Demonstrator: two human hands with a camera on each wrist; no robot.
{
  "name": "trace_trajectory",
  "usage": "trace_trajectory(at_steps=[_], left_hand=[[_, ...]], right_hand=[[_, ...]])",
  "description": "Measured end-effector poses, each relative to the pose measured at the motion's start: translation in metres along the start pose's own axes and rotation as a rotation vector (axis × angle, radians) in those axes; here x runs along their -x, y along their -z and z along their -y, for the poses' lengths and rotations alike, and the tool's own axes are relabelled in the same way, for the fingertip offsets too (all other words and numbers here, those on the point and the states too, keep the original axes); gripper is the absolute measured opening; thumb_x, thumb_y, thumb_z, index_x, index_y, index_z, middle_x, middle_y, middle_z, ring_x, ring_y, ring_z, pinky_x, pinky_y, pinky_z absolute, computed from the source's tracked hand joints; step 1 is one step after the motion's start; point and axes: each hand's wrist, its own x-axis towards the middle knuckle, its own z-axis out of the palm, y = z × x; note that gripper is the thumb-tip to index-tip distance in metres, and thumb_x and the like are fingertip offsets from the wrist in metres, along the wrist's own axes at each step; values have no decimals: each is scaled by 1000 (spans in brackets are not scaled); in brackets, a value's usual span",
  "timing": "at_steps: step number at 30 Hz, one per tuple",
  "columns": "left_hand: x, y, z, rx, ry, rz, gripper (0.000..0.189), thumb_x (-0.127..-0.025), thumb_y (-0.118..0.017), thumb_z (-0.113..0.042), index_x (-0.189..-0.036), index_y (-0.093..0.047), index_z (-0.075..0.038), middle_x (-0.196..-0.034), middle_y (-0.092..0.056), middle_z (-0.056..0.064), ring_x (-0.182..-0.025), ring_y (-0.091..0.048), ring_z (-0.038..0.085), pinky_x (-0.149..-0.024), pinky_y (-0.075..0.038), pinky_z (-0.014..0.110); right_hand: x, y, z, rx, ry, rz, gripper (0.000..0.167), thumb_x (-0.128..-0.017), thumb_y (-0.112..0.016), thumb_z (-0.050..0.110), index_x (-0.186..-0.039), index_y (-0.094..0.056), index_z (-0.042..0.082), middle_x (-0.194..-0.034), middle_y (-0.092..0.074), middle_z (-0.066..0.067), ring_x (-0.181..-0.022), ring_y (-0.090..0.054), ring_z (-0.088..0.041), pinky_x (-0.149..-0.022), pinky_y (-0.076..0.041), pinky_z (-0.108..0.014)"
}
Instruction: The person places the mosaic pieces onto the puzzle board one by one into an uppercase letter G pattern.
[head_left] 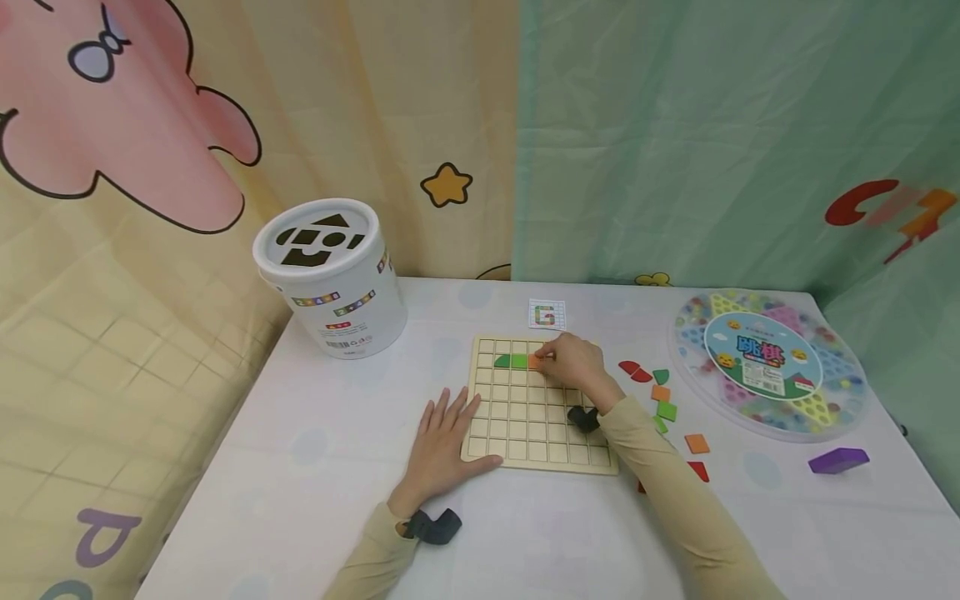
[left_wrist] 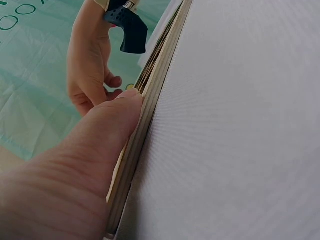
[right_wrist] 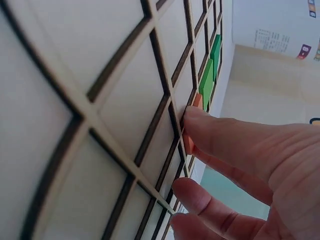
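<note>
A wooden grid board (head_left: pixel 517 429) lies on the table. My left hand (head_left: pixel 444 450) rests at its front left corner, fingers spread along the left side; its thumb (left_wrist: pixel 122 107) touches the front edge. Near the board's far edge, my right hand (head_left: pixel 576 363) pinches an orange square (right_wrist: pixel 189 145), partly hidden by the thumb. Beside that square, in the same row, sit a light green square (head_left: pixel 519 361) and a dark green curved piece (head_left: pixel 502 362). Behind the board lies a small card (head_left: pixel 547 314) with a coloured G-like pattern on a grid.
Loose red, green and orange pieces (head_left: pixel 666 410) lie right of the board, some partly behind my right forearm. A white bucket (head_left: pixel 345 308) with shaped lid holes stands back left. A round game box (head_left: pixel 772 367) and a purple block (head_left: pixel 837 461) are at the right.
</note>
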Motion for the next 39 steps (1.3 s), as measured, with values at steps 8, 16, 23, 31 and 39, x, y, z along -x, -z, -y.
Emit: trace_trajectory(at_steps=[8, 16, 23, 31, 39], left_hand=[[0, 2, -1, 10, 2, 3, 95, -78, -61, -65, -148, -32, -9, -154, -24, 13, -141, -11, 37, -112, -7, 53], [1, 1, -1, 7, 3, 1, 95, -78, -62, -64, -148, -32, -9, -154, -24, 12, -141, -10, 37, -112, -7, 52], [0, 1, -1, 20, 2, -2, 95, -77, -63, -64, -148, -32, -8, -154, -24, 12, -141, -10, 36, -112, -6, 51], [0, -1, 0, 7, -6, -12, 96, -77, -62, -65, -148, -32, -8, -154, -24, 13, -141, -11, 37, -112, -7, 52], [0, 0, 0, 13, 0, -8, 95, -78, -62, -65, -148, -32, -9, -154, -24, 12, -141, -10, 37, -112, -8, 52]], right_hand=[[8, 2, -8, -64, 59, 44, 38, -86, -70, 26, -121, -67, 13, -88, -60, -2, -63, -49, -16, -52, -40, -30], [34, 25, -37, -247, 51, -88, 30, -90, -65, 28, -112, -70, 7, -91, -65, -7, -62, -53, -17, -48, -40, -30], [57, 48, -75, -266, -26, -201, 30, -91, -65, 32, -105, -71, 6, -90, -66, -11, -61, -57, -20, -49, -43, -31], [83, 71, -111, -201, -161, -204, 36, -91, -64, 35, -102, -69, 2, -94, -64, -17, -70, -57, -26, -55, -44, -34], [93, 72, -125, -102, -265, -164, 34, -88, -67, 32, -102, -69, 1, -91, -64, -18, -73, -56, -29, -55, -43, -37]])
